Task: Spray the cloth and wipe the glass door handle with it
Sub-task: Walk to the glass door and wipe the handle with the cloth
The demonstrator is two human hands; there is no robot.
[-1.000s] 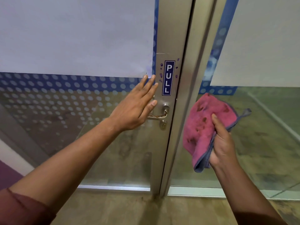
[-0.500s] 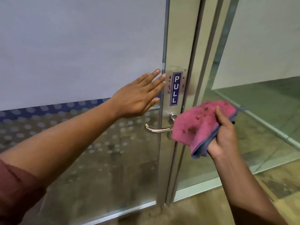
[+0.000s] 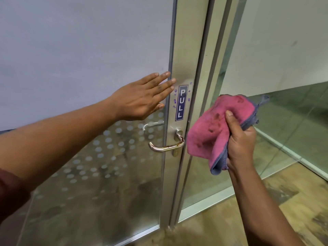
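Frosted glass door (image 3: 79, 50) at left; left hand (image 3: 140, 102) flat against it, fingers straight and together. Metal handle (image 3: 165, 147) below PULL sticker (image 3: 181, 103). Pink cloth (image 3: 220, 128) just right of handle, apart, bunched in right hand (image 3: 239, 144), fingers curled round it.

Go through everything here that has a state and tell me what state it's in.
Pink cloth with grey edging: bunched, stained, off the handle.
Metal lever door handle: level, untouched, rust-marked.
Glass door with metal frame: looks shut against the jamb.
Left hand: flat, fingers straight.
Right hand: gripping the cloth.
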